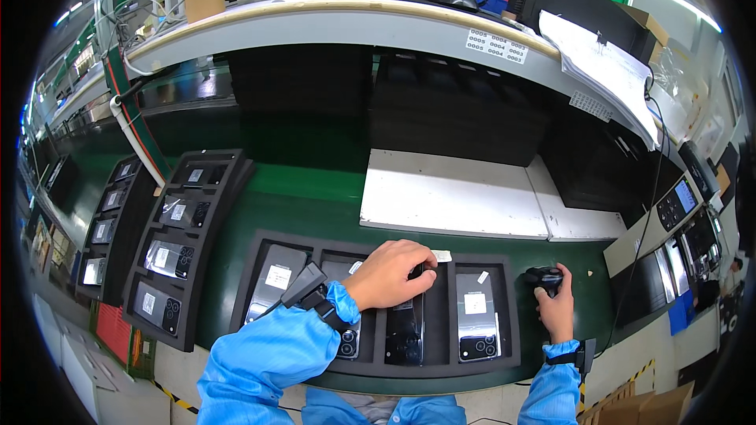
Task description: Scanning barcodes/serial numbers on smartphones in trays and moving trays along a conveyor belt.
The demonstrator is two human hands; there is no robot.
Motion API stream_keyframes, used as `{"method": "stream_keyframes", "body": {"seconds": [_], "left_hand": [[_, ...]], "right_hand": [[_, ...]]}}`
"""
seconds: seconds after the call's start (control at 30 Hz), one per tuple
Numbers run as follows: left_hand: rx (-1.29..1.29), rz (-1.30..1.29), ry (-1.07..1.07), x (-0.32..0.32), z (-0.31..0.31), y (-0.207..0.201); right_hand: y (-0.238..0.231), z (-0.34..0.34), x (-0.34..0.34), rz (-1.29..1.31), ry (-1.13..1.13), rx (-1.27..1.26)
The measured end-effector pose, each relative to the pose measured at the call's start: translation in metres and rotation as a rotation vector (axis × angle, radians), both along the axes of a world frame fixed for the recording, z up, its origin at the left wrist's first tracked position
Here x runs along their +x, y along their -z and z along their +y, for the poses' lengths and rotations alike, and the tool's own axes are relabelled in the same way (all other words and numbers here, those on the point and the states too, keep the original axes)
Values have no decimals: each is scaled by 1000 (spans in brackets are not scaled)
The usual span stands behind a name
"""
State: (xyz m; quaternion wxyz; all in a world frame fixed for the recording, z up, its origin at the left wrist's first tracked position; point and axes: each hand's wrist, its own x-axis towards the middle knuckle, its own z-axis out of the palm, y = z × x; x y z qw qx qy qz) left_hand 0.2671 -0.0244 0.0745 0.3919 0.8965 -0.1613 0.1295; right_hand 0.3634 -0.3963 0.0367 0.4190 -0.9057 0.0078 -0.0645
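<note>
The left hand (394,274) was over the top part of the third slot from the left in the black tray (509,311). A dark phone (405,330) lay in that slot. Most of it stuck out from under the hand, down toward the person's body. Its long side ran from the person toward the shelf (339,20), with the round camera spots at the end near the person. So the left hand was the near one, right at the phone's far end.

The thumb and first finger were bent close, with only a small space between them. Something dark showed there, but I cannot tell if they were pinching the phone or just sitting over it. A small white tag (442,256) was just beside the fingertips, at the tray's far edge.

The right hand (557,307) was out past the tray's right side, with its fingers wrapped around a small black gadget (543,276). Between that hand and the dark phone was the last phone (476,307) in the row, lying the same way, with a white sticker (475,303) on it.
</note>
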Motion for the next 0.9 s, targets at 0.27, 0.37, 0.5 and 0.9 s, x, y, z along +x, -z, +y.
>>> {"method": "stream_keyframes", "body": {"seconds": [0.27,0.37,0.5,0.9], "left_hand": [[4,18,0,0,0,-1],[7,31,-1,0,0,-2],[8,-49,5,0,0,0],[15,-36,1,-1,-1,0]], "right_hand": [[1,1,-1,-24,-1,33],[1,1,0,-28,-10,27],[-4,3,-3,-13,-13,40],[-3,3,-2,-27,-23,47]]}}
